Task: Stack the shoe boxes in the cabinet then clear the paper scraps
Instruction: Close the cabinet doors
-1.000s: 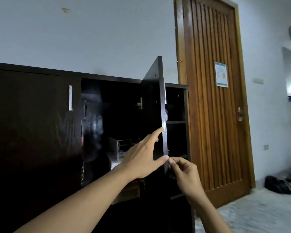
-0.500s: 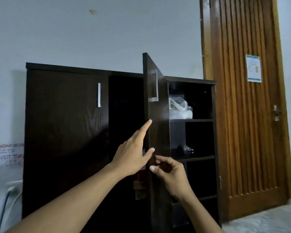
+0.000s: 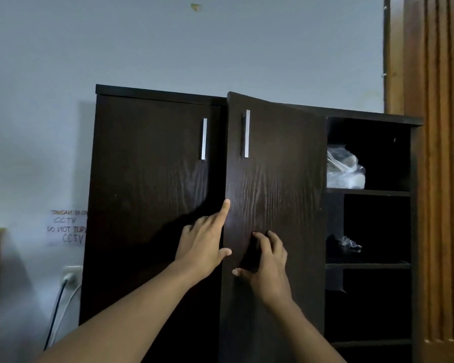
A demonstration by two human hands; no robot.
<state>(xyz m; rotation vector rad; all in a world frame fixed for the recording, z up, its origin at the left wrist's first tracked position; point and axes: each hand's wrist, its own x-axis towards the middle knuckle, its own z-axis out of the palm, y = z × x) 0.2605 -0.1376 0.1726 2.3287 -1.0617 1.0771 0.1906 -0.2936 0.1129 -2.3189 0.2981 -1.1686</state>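
Cabinet door stands ajar, upright, free edge leftward. Left hand, fingers straight, touches that edge; right hand presses its face, holding nothing.

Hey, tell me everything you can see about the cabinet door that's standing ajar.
The ajar door is a tall, flat panel in a dark brown wood-grain finish, probably laminate, with a vertical silver bar handle near its upper free edge. It is hinged beside the open shelves and stands upright, swung slightly out from the cabinet. The left hand touches its free left edge with index finger and thumb. The right hand presses bent fingers on its front face.
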